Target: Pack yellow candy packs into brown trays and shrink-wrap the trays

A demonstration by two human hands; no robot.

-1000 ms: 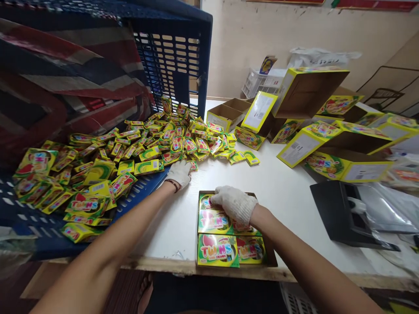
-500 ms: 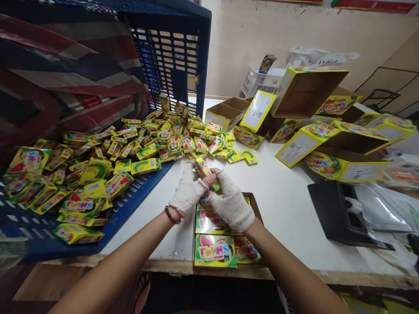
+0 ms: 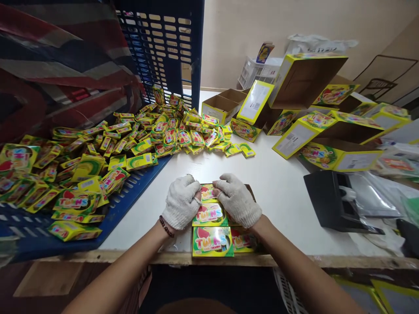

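My left hand (image 3: 182, 202), in a white fingerless work glove, is closed at the left side of a small yellow-green TWINS packet (image 3: 207, 193). On the packet's right side is my right hand (image 3: 238, 199), gloved too, its thumb and fingers curled against the edge. The packet lies at the far end of an open carton (image 3: 250, 190) at the table's front edge. Nearer me in that carton, more TWINS packets lie face up, among them a front-left packet (image 3: 212, 241). My right hand covers part of the carton's right side.
A heap of loose packets (image 3: 170, 137) spills from a tilted blue crate (image 3: 191, 56) onto the white table (image 3: 278, 192). Several yellow-edged cartons (image 3: 294, 141) are stacked at the back right. A black holder (image 3: 322, 198) and clear plastic (image 3: 373, 196) lie on the right.
Both hands have come down toward me with the packet, from above the carton to its far end. The packet has gone from tilted in the fingers to lying face up.
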